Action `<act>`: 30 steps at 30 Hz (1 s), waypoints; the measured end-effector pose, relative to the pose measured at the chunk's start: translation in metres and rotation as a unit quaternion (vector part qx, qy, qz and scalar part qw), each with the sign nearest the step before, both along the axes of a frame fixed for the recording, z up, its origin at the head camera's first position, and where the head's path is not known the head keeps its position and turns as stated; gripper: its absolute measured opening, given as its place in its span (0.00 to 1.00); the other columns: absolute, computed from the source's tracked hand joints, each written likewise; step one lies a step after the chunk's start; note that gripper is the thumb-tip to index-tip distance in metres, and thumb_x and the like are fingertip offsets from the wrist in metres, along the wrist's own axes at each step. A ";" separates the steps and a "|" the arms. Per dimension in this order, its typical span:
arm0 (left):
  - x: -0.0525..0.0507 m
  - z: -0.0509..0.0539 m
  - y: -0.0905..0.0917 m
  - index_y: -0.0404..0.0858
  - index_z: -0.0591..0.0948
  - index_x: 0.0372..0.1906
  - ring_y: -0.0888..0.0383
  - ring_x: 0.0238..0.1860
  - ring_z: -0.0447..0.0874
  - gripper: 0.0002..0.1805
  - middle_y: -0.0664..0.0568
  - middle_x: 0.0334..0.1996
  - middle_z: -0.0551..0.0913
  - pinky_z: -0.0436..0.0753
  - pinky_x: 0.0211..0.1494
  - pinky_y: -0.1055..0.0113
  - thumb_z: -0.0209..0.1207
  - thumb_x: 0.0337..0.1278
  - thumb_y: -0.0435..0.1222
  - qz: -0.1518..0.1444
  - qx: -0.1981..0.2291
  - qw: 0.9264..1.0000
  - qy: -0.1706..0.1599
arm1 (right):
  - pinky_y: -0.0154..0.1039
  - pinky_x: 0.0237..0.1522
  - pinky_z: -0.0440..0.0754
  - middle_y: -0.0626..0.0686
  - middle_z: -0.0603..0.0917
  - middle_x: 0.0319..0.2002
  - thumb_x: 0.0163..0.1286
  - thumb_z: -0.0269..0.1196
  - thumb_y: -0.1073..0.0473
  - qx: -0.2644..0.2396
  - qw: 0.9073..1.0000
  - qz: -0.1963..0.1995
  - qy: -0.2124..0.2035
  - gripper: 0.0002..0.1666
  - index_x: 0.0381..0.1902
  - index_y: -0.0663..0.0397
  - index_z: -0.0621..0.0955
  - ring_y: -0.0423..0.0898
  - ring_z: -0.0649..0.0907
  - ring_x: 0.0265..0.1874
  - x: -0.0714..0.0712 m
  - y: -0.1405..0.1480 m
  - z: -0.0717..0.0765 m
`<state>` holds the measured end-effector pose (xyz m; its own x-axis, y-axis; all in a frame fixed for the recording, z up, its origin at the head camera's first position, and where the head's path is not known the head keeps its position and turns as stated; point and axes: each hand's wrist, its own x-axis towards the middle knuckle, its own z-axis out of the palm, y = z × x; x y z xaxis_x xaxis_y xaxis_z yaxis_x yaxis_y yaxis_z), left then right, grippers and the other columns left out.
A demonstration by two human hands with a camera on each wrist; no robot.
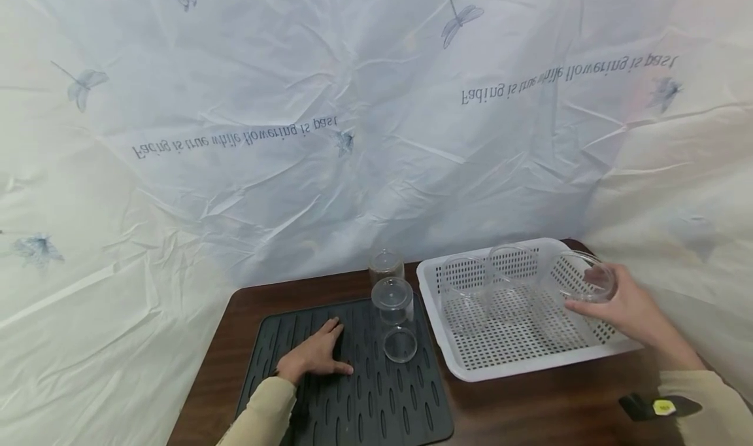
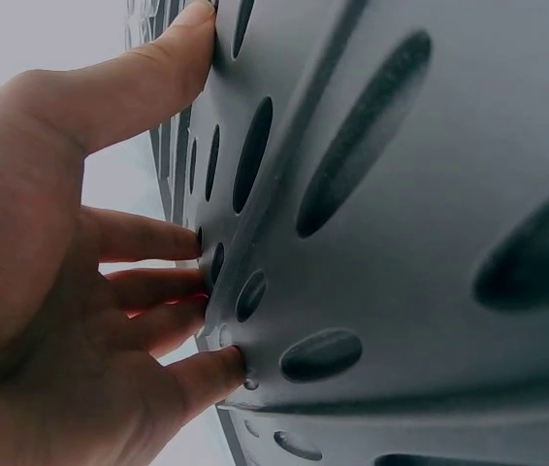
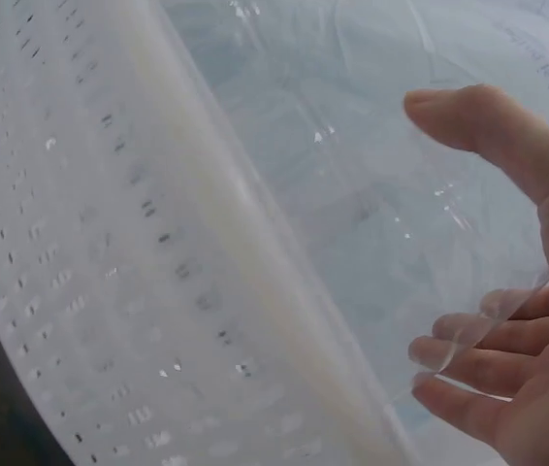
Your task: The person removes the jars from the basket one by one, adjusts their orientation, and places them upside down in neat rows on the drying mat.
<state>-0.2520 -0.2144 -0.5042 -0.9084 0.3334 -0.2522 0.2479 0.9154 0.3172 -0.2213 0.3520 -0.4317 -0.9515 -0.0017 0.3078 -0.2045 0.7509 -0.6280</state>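
Note:
My right hand (image 1: 626, 305) holds a clear cylindrical container (image 1: 567, 277) near its rim, at the right side of the white perforated basket (image 1: 455, 362). Thumb and fingers lie on opposite sides of it in the right wrist view. Two more clear containers, one on the left (image 1: 465, 289) and one in the middle (image 1: 513, 269), stand in the basket. My left hand (image 1: 316, 354) rests spread on the black slotted mat (image 1: 376, 413), its fingertips touching the surface. To its right a clear cylinder (image 1: 393, 294) stands on the mat, with another (image 1: 385, 264) behind it.
The brown wooden table (image 1: 500, 407) bears the mat on the left and the basket on the right. A white printed plastic sheet (image 1: 353, 191) hangs close behind the table and along both sides.

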 end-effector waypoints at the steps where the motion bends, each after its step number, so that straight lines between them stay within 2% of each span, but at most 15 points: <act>1: 0.000 0.000 0.000 0.33 0.62 0.73 0.40 0.75 0.54 0.56 0.39 0.76 0.53 0.66 0.69 0.41 0.70 0.44 0.60 0.001 -0.001 1.000 0.001 | 0.22 0.31 0.69 0.71 0.74 0.55 0.53 0.76 0.47 -0.005 1.000 -0.003 0.008 0.50 0.61 0.71 0.63 0.47 0.78 0.45 0.001 -0.001 0.002; 4: 0.000 0.001 0.001 0.33 0.62 0.73 0.40 0.75 0.54 0.56 0.39 0.76 0.54 0.66 0.68 0.41 0.70 0.44 0.60 -0.002 -0.001 1.000 0.010 | 0.22 0.31 0.68 0.68 0.75 0.55 0.52 0.77 0.49 -0.015 0.999 -0.005 0.032 0.49 0.61 0.68 0.64 0.24 0.73 0.40 0.003 -0.003 0.009; 7: 0.001 0.001 0.002 0.33 0.62 0.73 0.40 0.75 0.54 0.55 0.39 0.76 0.54 0.66 0.68 0.41 0.70 0.45 0.59 -0.006 0.001 1.000 0.018 | 0.22 0.32 0.69 0.63 0.76 0.52 0.51 0.78 0.51 -0.022 0.998 -0.004 0.060 0.48 0.61 0.65 0.65 0.14 0.67 0.37 0.006 -0.006 0.017; 15: 0.001 0.002 0.003 0.32 0.62 0.73 0.40 0.75 0.54 0.55 0.38 0.76 0.54 0.66 0.68 0.41 0.70 0.45 0.58 -0.009 0.000 1.000 0.024 | 0.19 0.35 0.67 0.52 0.76 0.47 0.46 0.80 0.57 -0.033 0.994 0.011 0.105 0.49 0.61 0.62 0.66 0.17 0.69 0.39 0.011 -0.017 0.035; 19: 0.000 0.002 0.001 0.33 0.62 0.73 0.40 0.75 0.53 0.55 0.39 0.76 0.53 0.66 0.68 0.41 0.71 0.45 0.58 -0.006 -0.001 1.000 0.027 | 0.16 0.38 0.67 0.40 0.75 0.45 0.44 0.80 0.63 -0.046 0.989 0.040 0.134 0.49 0.61 0.62 0.66 0.20 0.71 0.42 0.011 -0.028 0.044; 23: 0.002 0.000 0.000 0.33 0.61 0.73 0.40 0.75 0.53 0.55 0.38 0.76 0.53 0.66 0.69 0.41 0.70 0.45 0.59 -0.006 -0.003 1.000 0.022 | 0.15 0.40 0.69 0.31 0.74 0.46 0.43 0.80 0.65 -0.056 0.987 0.067 0.136 0.49 0.62 0.63 0.66 0.22 0.73 0.43 0.011 -0.039 0.050; 26: 0.004 -0.002 0.000 0.32 0.62 0.73 0.40 0.75 0.54 0.55 0.38 0.76 0.53 0.66 0.68 0.41 0.70 0.46 0.59 -0.006 -0.003 1.000 0.024 | 0.14 0.42 0.69 0.30 0.74 0.47 0.42 0.80 0.66 -0.063 0.985 0.081 0.135 0.50 0.62 0.62 0.67 0.24 0.74 0.43 0.010 -0.049 0.054; 30: 0.005 -0.004 0.000 0.32 0.62 0.73 0.40 0.75 0.54 0.54 0.38 0.76 0.53 0.66 0.68 0.41 0.70 0.46 0.57 -0.006 0.004 1.000 0.027 | 0.15 0.44 0.69 0.33 0.75 0.47 0.39 0.81 0.67 -0.065 0.982 0.099 0.149 0.51 0.62 0.60 0.69 0.27 0.75 0.43 0.009 -0.061 0.058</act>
<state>-0.2467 -0.2146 -0.5077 -0.9165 0.3461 -0.2006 0.2755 0.9097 0.3107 -0.2128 0.2909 -0.3733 -0.8038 -0.1204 0.5825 -0.5279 0.5956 -0.6054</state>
